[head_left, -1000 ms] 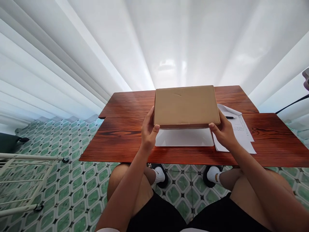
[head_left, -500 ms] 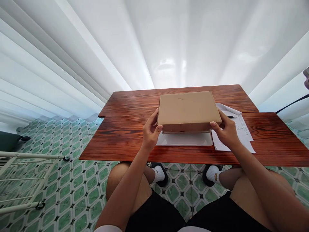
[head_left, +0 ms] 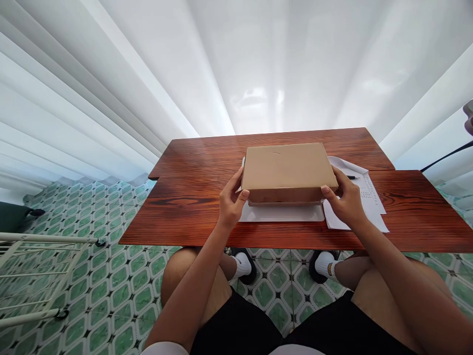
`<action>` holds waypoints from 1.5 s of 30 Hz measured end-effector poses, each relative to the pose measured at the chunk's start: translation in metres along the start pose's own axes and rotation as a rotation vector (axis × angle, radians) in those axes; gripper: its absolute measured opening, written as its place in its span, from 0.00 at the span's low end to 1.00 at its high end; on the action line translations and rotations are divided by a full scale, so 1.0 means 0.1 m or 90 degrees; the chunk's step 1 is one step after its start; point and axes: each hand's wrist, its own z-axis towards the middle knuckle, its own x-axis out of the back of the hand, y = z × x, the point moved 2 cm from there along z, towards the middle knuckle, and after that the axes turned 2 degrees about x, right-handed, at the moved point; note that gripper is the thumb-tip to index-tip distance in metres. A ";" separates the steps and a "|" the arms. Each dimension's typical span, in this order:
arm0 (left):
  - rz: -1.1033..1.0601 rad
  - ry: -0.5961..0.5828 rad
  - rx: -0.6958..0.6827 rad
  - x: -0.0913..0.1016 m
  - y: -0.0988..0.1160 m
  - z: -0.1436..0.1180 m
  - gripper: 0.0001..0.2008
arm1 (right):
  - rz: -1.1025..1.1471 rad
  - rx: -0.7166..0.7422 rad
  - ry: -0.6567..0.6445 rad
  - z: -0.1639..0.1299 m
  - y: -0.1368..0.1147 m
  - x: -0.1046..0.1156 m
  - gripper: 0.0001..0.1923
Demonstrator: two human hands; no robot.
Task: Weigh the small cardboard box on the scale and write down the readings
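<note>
1. The left hand [head_left: 231, 199] grips the left end of a flat brown cardboard box [head_left: 288, 167], thumb on the near left corner and fingers curled along its side.
2. The right hand [head_left: 345, 199] grips the right end of the same box, thumb tip pressed on the near right corner, the other fingers wrapped round the side.
3. The box sits over the middle of a dark red wooden table [head_left: 192, 207], lying level, directly above a white tray [head_left: 283, 213] whose near rim shows under it; whether the box touches the tray cannot be told.
4. Just right of the tray lie white printed sheets of paper [head_left: 369, 197], partly under the right hand, with a black pen [head_left: 352, 177] resting on them at the far side.
5. Below the near table edge show the person's knees, black shorts and white socks over a green-patterned tile floor [head_left: 111, 276].
6. A white wire rack [head_left: 33, 276] stands at the near left, well apart from the table.
</note>
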 end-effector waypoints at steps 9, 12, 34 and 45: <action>0.009 -0.005 -0.001 0.00 0.01 -0.02 0.28 | -0.008 0.000 -0.007 -0.02 0.02 -0.01 0.36; 0.003 -0.006 -0.001 0.00 0.02 -0.02 0.27 | -0.008 0.000 -0.005 -0.03 0.02 -0.01 0.36; 0.017 -0.025 0.021 0.02 0.01 -0.07 0.26 | -0.138 -0.017 0.011 -0.03 -0.04 0.03 0.36; 0.169 0.174 -0.524 0.03 0.66 -0.25 0.18 | -0.100 0.397 0.062 -0.30 -0.45 -0.12 0.05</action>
